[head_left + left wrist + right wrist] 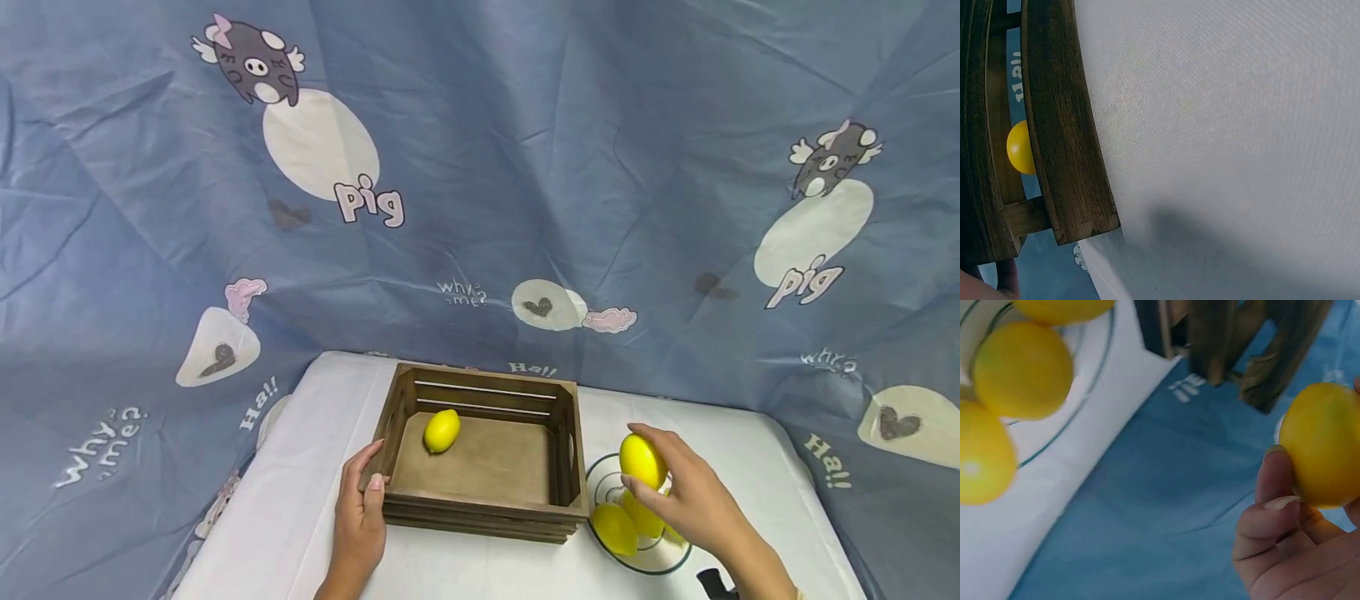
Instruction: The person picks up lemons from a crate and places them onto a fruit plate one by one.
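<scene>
A brown slatted wooden crate (480,502) stands on the white table, with one yellow lemon (442,431) lying inside toward its left. My left hand (362,515) grips the crate's left side near the front corner; only a bit of that hand shows in the left wrist view. To the right, my right hand (693,492) holds another lemon (1322,445) between thumb and fingers, raised above a plate (660,567) with a dark green rim. Several lemons (615,529) lie on that plate, partly hidden under the held lemon and the hand.
The white table surface (480,575) extends in front of the crate. Blue printed cloth (480,167) hangs behind and at both sides. A small black object (714,583) shows beside the right wrist at the lower edge.
</scene>
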A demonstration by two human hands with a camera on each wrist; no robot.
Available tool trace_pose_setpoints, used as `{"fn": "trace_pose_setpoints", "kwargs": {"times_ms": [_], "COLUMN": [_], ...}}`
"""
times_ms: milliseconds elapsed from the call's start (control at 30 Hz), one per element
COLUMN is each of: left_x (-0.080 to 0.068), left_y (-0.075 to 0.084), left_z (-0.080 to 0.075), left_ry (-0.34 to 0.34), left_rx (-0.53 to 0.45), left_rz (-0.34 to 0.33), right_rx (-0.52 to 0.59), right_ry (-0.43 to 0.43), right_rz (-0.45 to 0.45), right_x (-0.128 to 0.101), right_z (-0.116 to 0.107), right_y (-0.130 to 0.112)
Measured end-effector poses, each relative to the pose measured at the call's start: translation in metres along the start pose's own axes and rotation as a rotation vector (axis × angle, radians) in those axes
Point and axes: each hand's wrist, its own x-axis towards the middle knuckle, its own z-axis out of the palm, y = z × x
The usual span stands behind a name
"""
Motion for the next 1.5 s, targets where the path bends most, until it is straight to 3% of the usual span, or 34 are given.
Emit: {"fn": "trace_pose_setpoints", "kwargs": {"times_ms": [167,300,700,967,1300,1500], "left_x": [0.001,0.001,0.0,0.001,0.001,0.002], "left_y": [-0.001,-0.001,-0.001,-0.001,-0.003,-0.004], "left_z": [0.0,0.001,0.0,-0.001,-0.001,0.0], "left_ry": [0.003,0.003,0.016,-0.001,0.008,0.012], "left_rx": [-0.007,0.008,0.004,-0.003,-0.002,-0.003], "left_rz": [0.005,-0.002,0.005,0.01,0.024,0.037], "right_rx": [-0.058,-0.091,-0.071,-0.084,-0.042,-0.078], "right_ry": [0.01,0.024,0.008,-0.085,-0.173,-0.221], "right_rz": [0.069,0.072,0.136,0.183,0.181,0.163], "right_x": [-0.001,-0.002,0.012,0.019,0.023,0.025], "right_z": [0.002,0.007,0.029,0.046,0.056,0.062], "right_y": [0.017,0.029,0.067,0.08,0.088,0.092]}}
